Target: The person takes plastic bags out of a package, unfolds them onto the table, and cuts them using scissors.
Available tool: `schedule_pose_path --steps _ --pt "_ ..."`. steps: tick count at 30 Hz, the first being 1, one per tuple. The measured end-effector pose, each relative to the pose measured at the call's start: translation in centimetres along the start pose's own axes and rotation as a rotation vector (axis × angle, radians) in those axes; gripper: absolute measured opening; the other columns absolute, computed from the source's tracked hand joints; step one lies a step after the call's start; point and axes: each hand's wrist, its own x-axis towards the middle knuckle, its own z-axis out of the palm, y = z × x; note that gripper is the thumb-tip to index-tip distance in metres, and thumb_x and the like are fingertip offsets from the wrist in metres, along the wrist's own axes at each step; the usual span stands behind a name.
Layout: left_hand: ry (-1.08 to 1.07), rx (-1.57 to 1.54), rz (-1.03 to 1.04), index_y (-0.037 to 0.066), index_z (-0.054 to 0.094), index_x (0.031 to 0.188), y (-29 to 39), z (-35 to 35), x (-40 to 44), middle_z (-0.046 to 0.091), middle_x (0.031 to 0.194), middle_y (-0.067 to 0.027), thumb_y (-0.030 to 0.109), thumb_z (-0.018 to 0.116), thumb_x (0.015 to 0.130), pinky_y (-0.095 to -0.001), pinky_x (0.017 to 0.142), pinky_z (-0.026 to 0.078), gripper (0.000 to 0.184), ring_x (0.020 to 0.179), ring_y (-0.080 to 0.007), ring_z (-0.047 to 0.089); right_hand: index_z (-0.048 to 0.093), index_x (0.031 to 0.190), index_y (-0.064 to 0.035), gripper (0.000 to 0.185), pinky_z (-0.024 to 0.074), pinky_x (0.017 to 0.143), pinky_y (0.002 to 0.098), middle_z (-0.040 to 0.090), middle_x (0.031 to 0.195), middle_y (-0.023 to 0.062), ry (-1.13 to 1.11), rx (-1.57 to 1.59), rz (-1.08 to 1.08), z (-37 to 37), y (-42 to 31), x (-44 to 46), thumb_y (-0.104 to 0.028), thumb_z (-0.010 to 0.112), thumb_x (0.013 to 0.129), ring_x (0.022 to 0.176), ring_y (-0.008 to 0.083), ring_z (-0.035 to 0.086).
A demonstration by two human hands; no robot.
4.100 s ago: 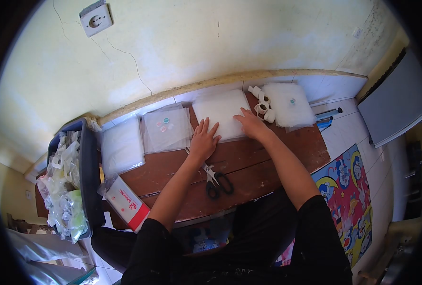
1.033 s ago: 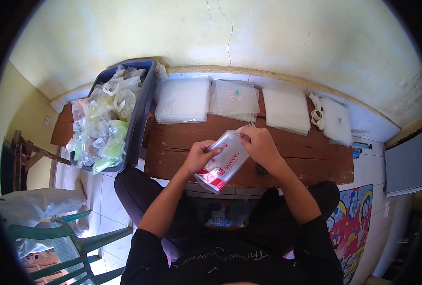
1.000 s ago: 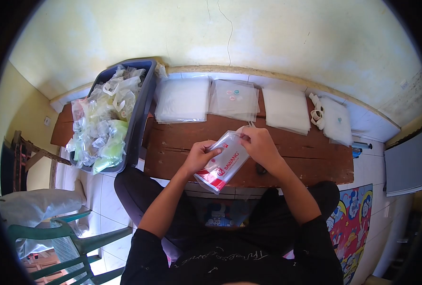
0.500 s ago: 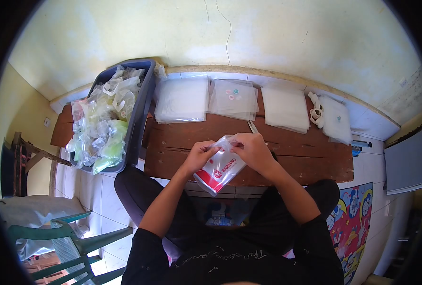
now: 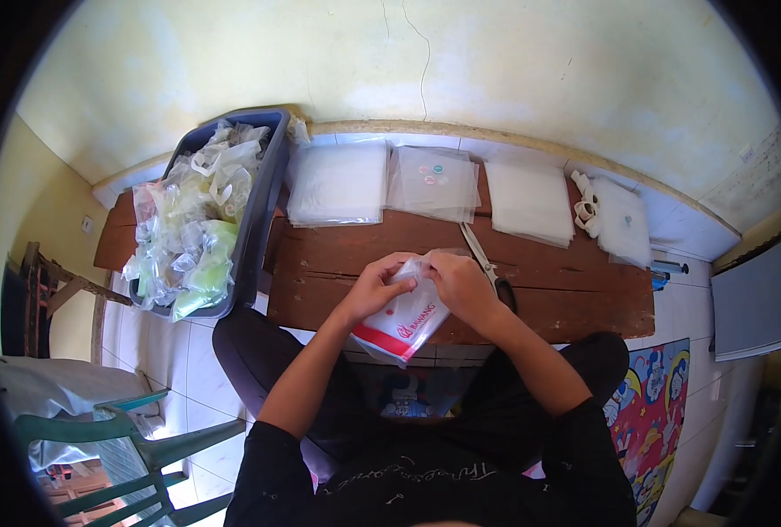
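Observation:
A clear plastic bag point(image 5: 401, 327) with red printing that reads "BAWANG" hangs tilted over the near edge of the brown wooden table. My left hand point(image 5: 380, 288) grips its top from the left, thumb against the plastic. Close beside it, my right hand point(image 5: 461, 285) pinches the same top end, fingers closed; the fingertips partly hide the bag's mouth. Just beyond my right hand lie scissors point(image 5: 483, 255) with dark handles, partly covered by that hand.
Stacks of clear plastic sheets or bags point(image 5: 336, 184) line the table's point(image 5: 355, 255) back edge, some with round stickers point(image 5: 437, 169). White strap-like loops point(image 5: 585, 206) lie at right. A dark bin point(image 5: 267, 189) heaped with plastic bags stands at left, near a green chair point(image 5: 136, 439).
Both hands have drawn closer together at the bag's top, and the bag has swung slightly. My right hand has shifted left and down, showing more of the scissors.

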Motion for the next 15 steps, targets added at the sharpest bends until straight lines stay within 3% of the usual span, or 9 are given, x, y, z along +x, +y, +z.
schedule_pose_path --steps 2,5,10,15 --pt "-0.001 -0.055 0.028 0.004 0.057 0.123 0.4 0.2 -0.2 0.066 0.099 -0.0035 0.006 0.062 0.092 -0.0269 0.078 0.050 0.032 0.088 -0.0091 0.060 0.058 0.087 -0.0002 0.006 0.0484 0.069 0.0447 0.062 0.081 0.0180 0.038 -0.013 -0.054 0.0 -0.5 0.0 -0.003 0.062 0.083 0.077 0.0379 0.061" --pt "-0.079 -0.041 -0.109 0.004 0.058 0.119 0.2 -0.5 -0.4 0.065 0.098 -0.0033 0.003 0.062 0.090 -0.0275 0.080 0.050 0.029 0.090 -0.0098 0.060 0.057 0.089 -0.0006 0.007 0.0487 0.074 0.0452 0.061 0.084 0.0189 0.004 -0.012 -0.053 -0.1 -1.1 0.0 -0.007 0.056 0.086 0.084 0.0382 0.061" --pt "-0.098 0.122 0.008 0.003 0.060 0.110 -1.2 -1.0 0.2 0.063 0.096 -0.0029 0.003 0.064 0.088 -0.0285 0.081 0.049 0.022 0.088 -0.0109 0.059 0.049 0.092 -0.0004 0.008 0.0484 0.067 0.0484 0.062 0.079 0.0206 -0.090 -0.002 0.034 0.5 -0.6 -0.4 -0.007 0.051 0.088 0.077 0.0402 0.063" --pt "-0.089 0.055 0.063 0.003 0.061 0.107 -0.8 -0.6 0.1 0.063 0.092 -0.0020 0.004 0.064 0.088 -0.0277 0.080 0.048 0.019 0.087 -0.0104 0.059 0.044 0.095 -0.0014 0.009 0.0474 0.062 0.0511 0.064 0.076 0.0208 -0.128 -0.008 0.044 0.8 -0.6 -0.6 -0.008 0.048 0.091 0.072 0.0420 0.063"
